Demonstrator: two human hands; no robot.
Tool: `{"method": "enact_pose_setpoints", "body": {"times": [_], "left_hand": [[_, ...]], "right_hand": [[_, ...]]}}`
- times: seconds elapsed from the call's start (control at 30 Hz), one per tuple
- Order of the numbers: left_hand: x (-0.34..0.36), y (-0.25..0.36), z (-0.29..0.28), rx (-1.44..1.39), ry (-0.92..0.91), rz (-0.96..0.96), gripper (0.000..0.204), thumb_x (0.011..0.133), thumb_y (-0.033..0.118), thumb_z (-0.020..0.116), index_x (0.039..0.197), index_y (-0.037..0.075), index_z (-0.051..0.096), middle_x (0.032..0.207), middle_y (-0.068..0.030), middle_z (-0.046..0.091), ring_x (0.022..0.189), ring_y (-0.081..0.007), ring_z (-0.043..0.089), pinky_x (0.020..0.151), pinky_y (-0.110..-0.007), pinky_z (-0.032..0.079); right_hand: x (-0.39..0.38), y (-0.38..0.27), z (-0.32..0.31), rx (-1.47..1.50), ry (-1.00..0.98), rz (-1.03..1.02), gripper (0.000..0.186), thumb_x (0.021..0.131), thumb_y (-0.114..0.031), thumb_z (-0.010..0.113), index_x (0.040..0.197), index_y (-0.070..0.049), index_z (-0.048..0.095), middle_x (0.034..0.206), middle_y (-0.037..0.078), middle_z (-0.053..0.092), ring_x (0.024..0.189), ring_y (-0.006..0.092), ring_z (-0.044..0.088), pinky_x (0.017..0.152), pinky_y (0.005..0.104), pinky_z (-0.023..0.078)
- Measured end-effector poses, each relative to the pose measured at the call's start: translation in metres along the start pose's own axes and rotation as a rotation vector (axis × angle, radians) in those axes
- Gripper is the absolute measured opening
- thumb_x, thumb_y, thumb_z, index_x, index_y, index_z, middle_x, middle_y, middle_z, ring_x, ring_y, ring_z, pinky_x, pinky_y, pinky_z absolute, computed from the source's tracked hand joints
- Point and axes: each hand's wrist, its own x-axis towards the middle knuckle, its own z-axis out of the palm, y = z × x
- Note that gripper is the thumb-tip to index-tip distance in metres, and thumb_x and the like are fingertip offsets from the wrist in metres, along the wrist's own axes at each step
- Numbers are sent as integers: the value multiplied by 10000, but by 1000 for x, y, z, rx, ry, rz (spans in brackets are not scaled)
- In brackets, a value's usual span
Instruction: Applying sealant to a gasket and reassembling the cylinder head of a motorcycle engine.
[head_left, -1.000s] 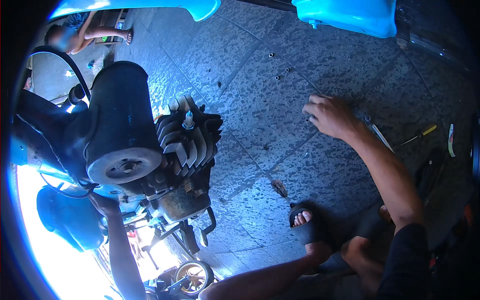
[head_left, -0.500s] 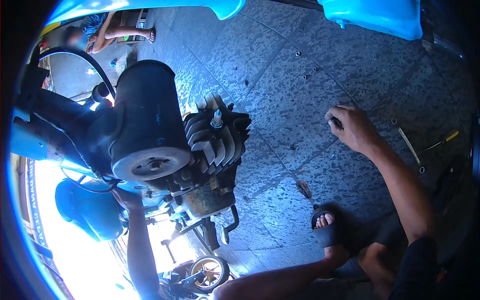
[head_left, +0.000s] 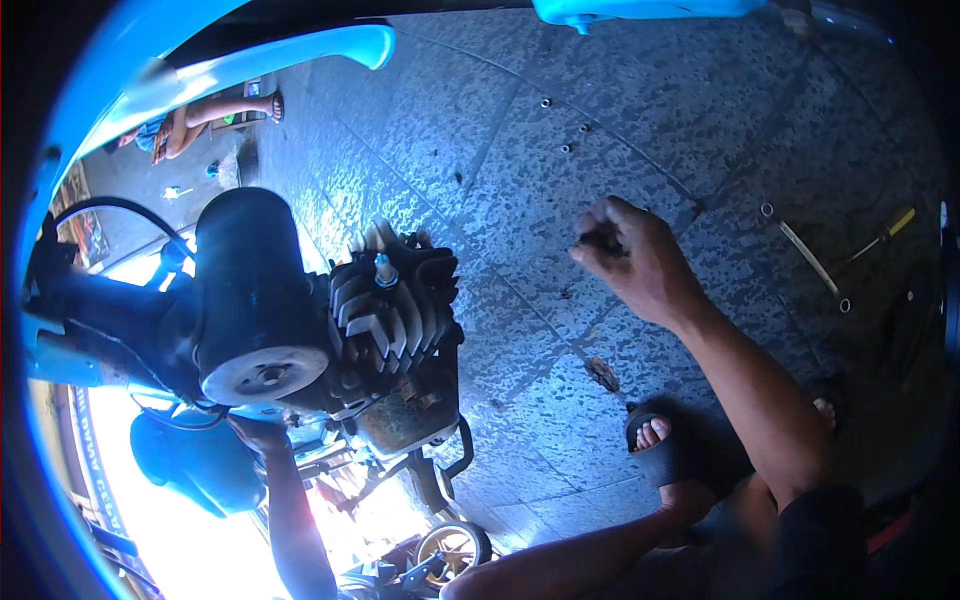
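A finned motorcycle engine (head_left: 395,310) hangs at left centre, a spark plug (head_left: 385,270) standing up from its cylinder head. Beside it is a black cylindrical housing (head_left: 250,290) with a grey round end. My left hand (head_left: 262,432) reaches in under that housing; its fingers are hidden behind the parts there. Over the floor, right of the engine and apart from it, my right hand (head_left: 640,262) is closed, fingers curled around something small and dark that I cannot make out.
Several small metal pieces (head_left: 567,148) lie on the stone floor. To the right are a ring spanner (head_left: 808,258) and a yellow-handled screwdriver (head_left: 900,223). Blue body panels (head_left: 650,10) edge the top. A seated person's leg (head_left: 235,108) shows at upper left, a wheel (head_left: 453,553) below.
My right hand has moved left, closer to the engine, still closed. The whole view has shifted, with more of the blue panel showing at upper left. My left hand stays under the housing.
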Motion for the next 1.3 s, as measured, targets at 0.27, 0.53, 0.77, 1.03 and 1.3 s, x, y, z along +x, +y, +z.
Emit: {"method": "enact_pose_setpoints", "body": {"times": [0.27,0.53,0.77,1.03,1.3], "left_hand": [[6,8,-3,-620,-62,-239,357,948,147,533,1258,-20,477,1109,-203,567,1010,-333,617,861,-423,514],[2,-4,-1,-724,-46,-533,399,1019,275,395,1288,-18,425,1175,-206,536,1058,-312,599,896,-455,517],[5,16,0,-779,-10,-765,470,1032,373,341,1284,-16,422,1203,-207,519,1077,-301,584,912,-452,516],[-1,4,-2,-643,-90,-429,400,938,231,573,1227,-22,463,1144,-191,547,1028,-303,593,874,-434,510],[-12,-54,-1,-434,-136,-265,567,794,144,744,1263,-5,463,1115,-198,566,998,-344,607,875,-429,508]], "right_hand": [[1,-11,47,373,-27,-128,160,884,-83,669,1032,-22,658,900,145,697,784,195,687,721,327,588],[17,-48,92,365,-63,-296,185,844,-29,690,1028,-38,674,951,134,682,876,231,686,807,335,569],[16,-43,96,291,-26,-385,204,833,-5,675,1030,-56,673,960,136,673,903,265,678,821,362,545],[18,-49,90,253,-87,-376,184,856,-14,649,1036,-44,675,983,142,680,898,278,677,816,373,542],[24,-60,83,323,-195,-305,152,876,-31,641,1018,-9,691,961,169,703,881,263,695,801,364,550]]}}
